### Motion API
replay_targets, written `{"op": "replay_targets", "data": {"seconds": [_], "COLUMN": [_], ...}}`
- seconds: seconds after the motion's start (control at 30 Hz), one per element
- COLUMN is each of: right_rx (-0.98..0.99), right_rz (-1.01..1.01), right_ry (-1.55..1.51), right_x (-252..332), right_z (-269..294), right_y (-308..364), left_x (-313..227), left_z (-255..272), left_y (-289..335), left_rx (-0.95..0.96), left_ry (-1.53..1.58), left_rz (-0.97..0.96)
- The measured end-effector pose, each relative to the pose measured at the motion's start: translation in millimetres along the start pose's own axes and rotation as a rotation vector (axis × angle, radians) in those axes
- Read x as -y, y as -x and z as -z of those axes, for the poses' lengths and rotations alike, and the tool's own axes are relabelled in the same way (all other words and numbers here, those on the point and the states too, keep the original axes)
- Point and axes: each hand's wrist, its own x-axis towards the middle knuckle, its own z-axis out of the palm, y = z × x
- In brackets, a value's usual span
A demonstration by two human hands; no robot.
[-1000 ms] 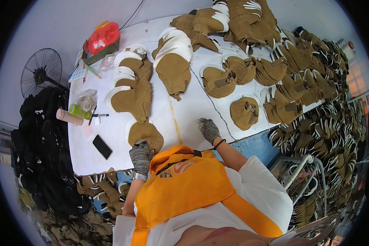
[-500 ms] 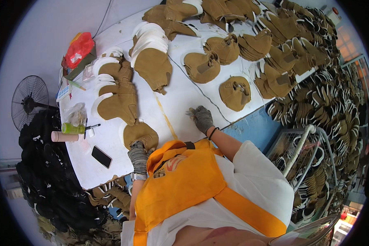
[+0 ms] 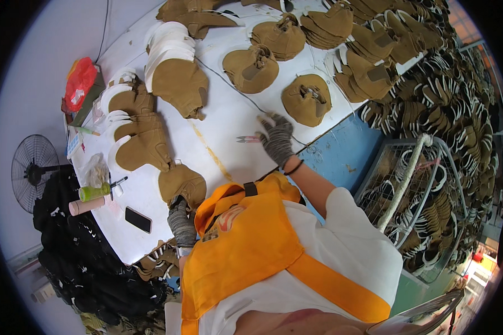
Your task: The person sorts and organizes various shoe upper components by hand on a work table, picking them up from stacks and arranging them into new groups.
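At the near edge of the white table, my left hand (image 3: 181, 223) in a grey knit glove closes on the near edge of a brown cloth cap (image 3: 183, 184). Its fingertips are partly hidden by the cloth. Farther right, my gloved right hand (image 3: 276, 139) rests over the table with fingers apart. Small thread snips (image 3: 248, 139) with pinkish handles lie beside its thumb side, tips pointing left. Beyond that hand sits a single round brown cap (image 3: 307, 100) with a strap opening.
Stacked brown caps with white brims (image 3: 142, 142) stand at left, near a phone (image 3: 138, 219), a green bottle (image 3: 94, 192) and a pink cylinder (image 3: 86, 206). A fan (image 3: 34, 167) is far left. Right are a blue surface (image 3: 341, 151) and a wire cart (image 3: 411, 195) of caps.
My view has shifted, so the table contents sit lower-left. The snips, at my right fingertips before, now show beside the spread hand. The cap's white brim at my left hand no longer shows.
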Motion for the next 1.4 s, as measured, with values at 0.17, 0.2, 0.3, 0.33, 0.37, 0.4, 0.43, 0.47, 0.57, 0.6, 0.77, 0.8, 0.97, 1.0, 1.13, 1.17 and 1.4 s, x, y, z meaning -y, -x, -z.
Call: {"op": "replay_targets", "data": {"seconds": [0.17, 0.2, 0.3, 0.33, 0.37, 0.4, 0.43, 0.47, 0.57, 0.6, 0.77, 0.8, 0.97, 1.0, 1.13, 1.17, 1.4], "right_rx": [-0.177, -0.079, 0.001, -0.011, 0.046, 0.031, 0.002, -0.014, -0.081, -0.085, -0.065, -0.047, 0.173, 0.237, 0.368, 0.393, 0.434], "right_rz": [-0.389, -0.431, -0.539, -0.564, -0.579, -0.541, -0.512, -0.463, -0.31, -0.275, -0.12, -0.062, -0.108, -0.218, 0.197, 0.217, 0.421], "right_ry": [0.249, 0.318, 0.087, -0.063, 0.044, -0.029, -0.101, -0.17, -0.325, -0.36, -0.568, -0.544, -0.785, -0.988, -0.585, -0.514, -0.463], "right_x": [-38, -47, -95, -94, -93, -96, -105, -113, -92, -82, -48, -30, 25, 27, 65, 78, 107], "right_z": [100, 105, 88, 87, 95, 97, 109, 115, 153, 167, 184, 190, 171, 165, 145, 147, 116], "right_y": [-41, -43, -46, -51, -56, -53, -46, -44, -30, -26, -13, -16, -16, -13, -3, -9, -38], "left_x": [-19, -27, -36, -39, -47, -48, -52, -58, -84, -95, -136, -138, -122, -119, -68, -64, -7], "left_z": [22, 33, 48, 52, 57, 57, 61, 63, 71, 73, 70, 63, 44, 45, 44, 59, -18], "left_y": [3, 6, 12, 11, 10, 8, 3, -1, -16, -22, -42, -40, -36, -28, 23, 36, 105], "left_rx": [-0.088, -0.125, -0.249, -0.293, -0.334, -0.348, -0.364, -0.386, -0.244, -0.202, 0.23, 0.28, 0.617, 0.669, 0.513, 0.552, -0.186], "left_ry": [0.104, 0.085, 0.111, 0.107, 0.164, 0.21, 0.256, 0.308, 0.5, 0.528, 0.692, 0.733, 0.864, 0.924, 1.256, 1.389, 1.292], "left_rz": [-0.075, -0.095, -0.136, -0.15, -0.141, -0.148, -0.171, -0.174, -0.215, -0.242, -0.422, -0.42, -0.389, -0.357, -0.129, 0.088, 0.583]}}
